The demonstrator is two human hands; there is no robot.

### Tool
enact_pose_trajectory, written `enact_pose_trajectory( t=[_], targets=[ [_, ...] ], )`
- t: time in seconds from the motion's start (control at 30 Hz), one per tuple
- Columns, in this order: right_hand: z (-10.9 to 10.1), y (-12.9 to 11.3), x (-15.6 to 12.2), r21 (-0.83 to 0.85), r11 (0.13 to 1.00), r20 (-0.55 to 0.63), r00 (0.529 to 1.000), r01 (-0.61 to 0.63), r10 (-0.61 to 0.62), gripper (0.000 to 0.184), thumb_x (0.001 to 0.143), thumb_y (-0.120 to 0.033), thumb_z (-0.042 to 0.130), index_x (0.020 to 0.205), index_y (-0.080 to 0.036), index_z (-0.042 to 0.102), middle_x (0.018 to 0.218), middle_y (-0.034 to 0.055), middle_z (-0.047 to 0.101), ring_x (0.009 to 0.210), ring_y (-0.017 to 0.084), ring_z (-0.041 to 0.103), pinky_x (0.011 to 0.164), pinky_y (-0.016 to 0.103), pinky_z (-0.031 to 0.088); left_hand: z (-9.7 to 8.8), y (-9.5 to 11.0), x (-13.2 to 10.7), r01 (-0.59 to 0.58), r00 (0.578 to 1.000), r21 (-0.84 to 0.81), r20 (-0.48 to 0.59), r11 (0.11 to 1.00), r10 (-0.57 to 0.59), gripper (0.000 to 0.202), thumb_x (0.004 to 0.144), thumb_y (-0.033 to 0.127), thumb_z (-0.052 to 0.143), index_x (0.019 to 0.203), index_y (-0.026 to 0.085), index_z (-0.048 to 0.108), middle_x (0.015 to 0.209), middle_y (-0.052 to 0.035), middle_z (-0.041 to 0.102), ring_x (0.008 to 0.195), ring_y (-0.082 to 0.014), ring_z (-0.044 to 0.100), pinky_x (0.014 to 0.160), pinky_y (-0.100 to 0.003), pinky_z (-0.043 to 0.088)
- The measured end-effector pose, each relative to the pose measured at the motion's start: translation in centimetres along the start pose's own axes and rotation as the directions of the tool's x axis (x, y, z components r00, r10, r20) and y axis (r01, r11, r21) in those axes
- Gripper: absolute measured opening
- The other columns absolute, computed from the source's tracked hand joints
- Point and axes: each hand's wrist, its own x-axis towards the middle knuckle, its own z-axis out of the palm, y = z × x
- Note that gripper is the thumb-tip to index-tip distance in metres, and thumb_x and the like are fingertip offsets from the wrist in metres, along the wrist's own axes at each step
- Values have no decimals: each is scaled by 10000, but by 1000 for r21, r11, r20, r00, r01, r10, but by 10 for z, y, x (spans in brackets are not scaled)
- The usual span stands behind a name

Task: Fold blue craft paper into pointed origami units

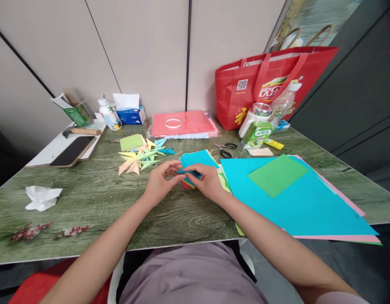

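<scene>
Between both hands I hold a small folded piece of blue paper [191,171], partly covered by my fingers. My left hand [163,179] pinches its left end, and my right hand [209,180] grips its right end. Right behind and beneath it lies a stack of coloured paper squares [201,158], blue on top, with yellow and red edges showing. To the left of my hands, folded paper shapes [140,158] in yellow, green, peach and blue lie in a heap. Scissors [227,149] with black handles rest behind my right hand.
Large blue paper sheets [277,211] with a green square [279,175] cover the right side. At the back stand a red bag [233,97], a green carton [257,135] and a tissue box [131,115]. A phone [72,151], hammer [80,131] and crumpled tissue [42,197] lie left.
</scene>
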Motion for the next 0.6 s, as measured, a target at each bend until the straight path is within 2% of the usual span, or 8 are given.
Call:
enact_pose_trajectory(
  t=[0.1, 0.17, 0.3, 0.37, 0.5, 0.6],
  targets=[
    [2, 2, -2, -36, 999, 29, 999, -20, 21, 118, 768, -253, 586, 872, -204, 613, 850, 27, 680, 738, 148, 619, 620, 256, 476, -2, -2, -1, -92, 995, 226, 65, 970, 80, 174, 717, 215, 638, 882, 195, 687, 866, -45, 713, 779, -185, 656, 738, -310, 514],
    [3, 2, -2, -48, 998, 29, 999, -34, 36, 101, 759, -249, 595, 848, -201, 599, 824, 25, 666, 723, 145, 606, 633, 264, 475, -3, -4, -1, -109, 994, 298, 56, 948, 96, 135, 752, 193, 590, 821, 214, 703, 815, -23, 724, 742, -178, 665, 725, -299, 516],
    [4, 4, 0, 10, 999, 2, 999, -37, 37, 106, 749, -240, 596, 844, -194, 585, 869, 44, 635, 794, 158, 597, 674, 278, 480, -4, -6, -1, -29, 999, 257, -17, 966, 34, 138, 773, 197, 552, 783, 190, 689, 714, -14, 714, 643, -165, 664, 646, -275, 529],
    [3, 4, 1, 61, 996, -2, 998, -64, 64, 120, 741, -248, 602, 845, -191, 582, 851, 43, 632, 771, 154, 600, 659, 273, 484, -4, -5, 0, -4, 1000, 239, -15, 971, 7, 133, 780, 205, 537, 777, 178, 667, 695, -13, 699, 621, -157, 654, 622, -265, 525],
    [1, 4, 2, 43, 998, -27, 999, -40, 42, 98, 737, -254, 599, 812, -190, 602, 797, 31, 634, 723, 142, 590, 606, 251, 465, -4, 1, 0, -52, 995, 307, 94, 950, 24, 102, 793, 227, 521, 835, 178, 601, 816, -25, 683, 728, -159, 643, 674, -270, 508],
    [0, 1, 2, 6, 1000, -25, 1000, -2, 2, 96, 744, -240, 588, 822, -193, 619, 795, 27, 637, 726, 136, 579, 603, 243, 454, -4, 2, 0, -81, 980, 274, 198, 958, 26, 142, 801, 264, 522, 922, 194, 549, 888, -31, 674, 836, -180, 636, 753, -302, 489]
  ],
)
